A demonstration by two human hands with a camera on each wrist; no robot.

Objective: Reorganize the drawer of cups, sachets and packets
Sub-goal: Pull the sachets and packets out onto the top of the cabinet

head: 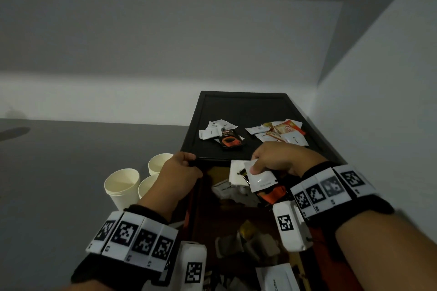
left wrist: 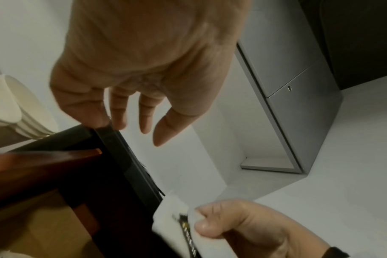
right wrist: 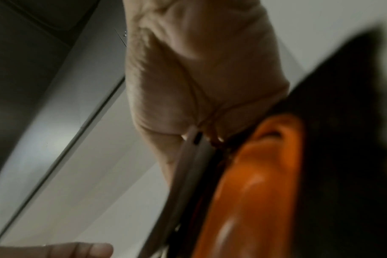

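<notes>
Two heaps of sachets [head: 222,133] lie on the tray [head: 246,104]; cups [head: 123,184] stand left of the drawer [head: 236,224], before it.

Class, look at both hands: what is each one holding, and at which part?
The right hand pinches a bunch of sachets by their upper ends. The left hand rests on the black tray at its near-left corner.
</notes>
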